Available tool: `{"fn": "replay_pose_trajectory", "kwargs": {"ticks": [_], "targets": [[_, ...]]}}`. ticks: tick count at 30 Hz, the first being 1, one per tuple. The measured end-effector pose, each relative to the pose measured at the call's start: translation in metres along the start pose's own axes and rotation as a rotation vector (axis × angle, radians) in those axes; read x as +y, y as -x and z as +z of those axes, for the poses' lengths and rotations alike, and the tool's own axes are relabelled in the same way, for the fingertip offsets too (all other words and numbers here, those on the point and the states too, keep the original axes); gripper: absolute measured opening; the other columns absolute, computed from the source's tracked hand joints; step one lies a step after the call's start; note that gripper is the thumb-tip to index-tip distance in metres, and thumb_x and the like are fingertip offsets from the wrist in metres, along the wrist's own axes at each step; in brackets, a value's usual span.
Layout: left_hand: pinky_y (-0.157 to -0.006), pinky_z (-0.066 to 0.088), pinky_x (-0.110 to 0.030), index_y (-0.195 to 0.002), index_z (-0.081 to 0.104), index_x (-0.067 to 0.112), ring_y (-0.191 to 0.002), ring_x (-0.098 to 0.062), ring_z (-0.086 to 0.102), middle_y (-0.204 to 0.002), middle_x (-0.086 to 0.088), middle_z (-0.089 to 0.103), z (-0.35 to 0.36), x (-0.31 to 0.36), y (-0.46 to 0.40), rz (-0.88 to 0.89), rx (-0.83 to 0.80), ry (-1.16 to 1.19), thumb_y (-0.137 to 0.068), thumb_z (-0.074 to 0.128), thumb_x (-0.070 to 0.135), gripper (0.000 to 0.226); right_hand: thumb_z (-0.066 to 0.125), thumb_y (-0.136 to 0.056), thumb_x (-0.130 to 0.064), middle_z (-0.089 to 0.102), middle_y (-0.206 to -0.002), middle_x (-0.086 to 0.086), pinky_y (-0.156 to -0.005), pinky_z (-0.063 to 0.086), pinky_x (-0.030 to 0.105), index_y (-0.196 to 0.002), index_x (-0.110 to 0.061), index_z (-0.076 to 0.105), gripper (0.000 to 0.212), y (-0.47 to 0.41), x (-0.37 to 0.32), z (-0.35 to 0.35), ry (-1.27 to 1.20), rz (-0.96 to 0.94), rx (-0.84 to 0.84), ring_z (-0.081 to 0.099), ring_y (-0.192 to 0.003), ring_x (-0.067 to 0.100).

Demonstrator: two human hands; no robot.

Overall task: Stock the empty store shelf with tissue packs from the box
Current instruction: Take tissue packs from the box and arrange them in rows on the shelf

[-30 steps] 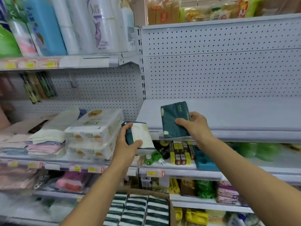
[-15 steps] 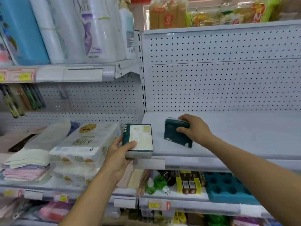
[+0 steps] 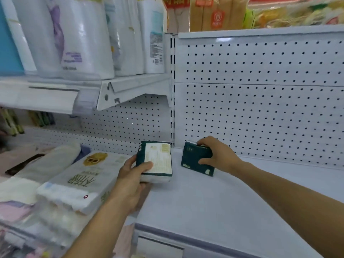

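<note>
— While the right hand (image 3: 219, 155) stands a dark green pack (image 3: 195, 160) on the white shelf (image 3: 214, 205), where exactly does that pack sit?

— Near the back left corner, just in front of the pegboard (image 3: 260, 108). It stands on its long edge, leaning a little, with its bottom on the shelf. The grip is closed on it: fingers curl over the top edge and the thumb presses the near face.

— And the left hand (image 3: 130, 181)?

— It holds a second pack (image 3: 156, 161), label side up, at the shelf's left edge. The thumb lies across the white label and the fingers are under it. Whether that pack touches the shelf cannot be told.

— How do the two packs stand to each other?

— Near, but apart, with a strip of bare shelf between them.

— What lies beside them?

— Left of the second pack, on the next bay, is a big white tissue bundle (image 3: 78, 183) with folded cloths (image 3: 20, 190) beyond it. Tall white rolls (image 3: 78, 34) fill the upper shelf on the left.
</note>
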State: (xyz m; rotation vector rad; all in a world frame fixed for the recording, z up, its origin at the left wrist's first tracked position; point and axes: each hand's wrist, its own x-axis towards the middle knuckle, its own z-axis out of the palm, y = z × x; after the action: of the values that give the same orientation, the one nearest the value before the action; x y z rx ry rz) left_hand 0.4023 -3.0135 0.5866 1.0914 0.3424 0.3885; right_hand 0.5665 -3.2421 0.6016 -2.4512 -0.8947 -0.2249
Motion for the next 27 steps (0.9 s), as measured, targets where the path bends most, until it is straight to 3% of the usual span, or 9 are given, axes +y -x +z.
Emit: {"fn": "replay_pose_trajectory", "kwargs": {"ticks": [3,6,12,15,17,19,22,25,27], "targets": [[-0.086,0.055,-0.042,-0.136,0.052,0.015,-0.102,-0.028,0.066,-0.111,-0.011,0.07,0.002,-0.003,-0.015,0.004,0.03,-0.023,-0.087,0.065,-0.001,0.053,0.076,-0.08,-0.027,0.055,-0.12,-0.007,-0.087,0.049,0.036,-0.128,-0.027,0.051,0.054,-0.036,0.01,0.013,0.081,-0.066,0.047,0.049,-0.11,0.014],[-0.085,0.054,-0.04,-0.134,0.053,0.016,-0.104,-0.029,0.066,-0.112,-0.01,0.071,0.002,-0.003,-0.024,0.012,0.038,-0.042,-0.087,0.065,0.0,0.051,0.074,-0.082,-0.028,0.052,-0.126,-0.003,-0.084,0.042,0.029,-0.132,-0.024,0.05,0.056,-0.066,0.024,0.024,0.183,-0.147,0.067,0.045,-0.114,0.016],[-0.08,0.056,-0.038,-0.134,0.052,0.015,-0.104,-0.028,0.067,-0.114,-0.011,0.07,0.003,-0.004,-0.036,0.022,0.034,-0.016,-0.088,0.064,-0.001,0.05,0.082,-0.072,-0.026,0.056,-0.124,0.009,-0.089,0.046,0.042,-0.124,-0.012,0.059,0.059,-0.096,0.044,0.035,0.477,-0.355,0.202,0.053,-0.111,0.03],[-0.08,0.056,-0.038,-0.134,0.053,0.015,-0.104,-0.027,0.067,-0.113,-0.011,0.071,0.005,-0.006,-0.041,0.006,0.021,-0.01,-0.088,0.064,-0.001,0.05,0.088,-0.061,-0.031,0.06,-0.116,0.008,-0.086,0.047,0.044,-0.116,-0.012,0.062,0.063,-0.098,0.046,0.04,0.581,-0.373,0.309,0.057,-0.106,0.03],[-0.084,0.056,-0.041,-0.133,0.054,0.015,-0.102,-0.026,0.068,-0.109,-0.009,0.073,0.007,-0.008,-0.043,-0.005,0.011,-0.009,-0.089,0.063,-0.001,0.048,0.089,-0.06,-0.034,0.058,-0.119,0.007,-0.088,0.046,0.044,-0.12,-0.014,0.059,0.07,-0.096,0.043,0.04,0.584,-0.361,0.364,0.056,-0.107,0.029],[-0.087,0.056,-0.043,-0.13,0.056,0.014,-0.099,-0.025,0.07,-0.106,-0.008,0.075,0.01,-0.008,-0.044,-0.014,-0.007,0.005,-0.089,0.062,-0.001,0.044,0.087,-0.062,-0.037,0.052,-0.131,0.009,-0.095,0.043,0.046,-0.134,-0.017,0.047,0.085,-0.088,0.031,0.037,0.511,-0.377,0.401,0.051,-0.117,0.03],[-0.075,0.058,-0.036,-0.129,0.056,0.012,-0.093,-0.022,0.072,-0.109,-0.01,0.073,0.018,-0.008,-0.045,-0.038,-0.036,0.004,-0.09,0.061,0.001,0.041,0.081,-0.071,-0.042,0.035,-0.15,0.006,-0.109,0.032,0.042,-0.146,-0.023,0.031,0.092,-0.064,0.001,0.034,0.351,-0.589,0.29,0.037,-0.135,0.028],[-0.059,0.055,-0.029,-0.127,0.055,0.01,-0.079,-0.02,0.068,-0.106,-0.012,0.069,0.031,-0.006,-0.04,-0.17,-0.042,0.083,-0.092,0.059,0.006,0.036,0.075,-0.075,-0.045,0.043,-0.145,0.0,-0.109,0.032,0.032,-0.132,-0.025,0.051,0.065,-0.035,-0.025,0.037,0.012,-0.634,0.161,0.038,-0.134,0.02],[-0.049,0.053,-0.027,-0.12,0.059,0.008,-0.063,-0.021,0.066,-0.09,-0.014,0.07,0.036,-0.003,-0.033,-0.256,-0.07,0.1,-0.097,0.054,0.024,0.028,0.08,-0.074,-0.031,0.063,-0.118,-0.003,-0.093,0.045,0.027,-0.107,-0.02,0.066,0.037,-0.018,-0.037,0.031,-0.351,-0.4,0.088,0.056,-0.11,0.012]]}}
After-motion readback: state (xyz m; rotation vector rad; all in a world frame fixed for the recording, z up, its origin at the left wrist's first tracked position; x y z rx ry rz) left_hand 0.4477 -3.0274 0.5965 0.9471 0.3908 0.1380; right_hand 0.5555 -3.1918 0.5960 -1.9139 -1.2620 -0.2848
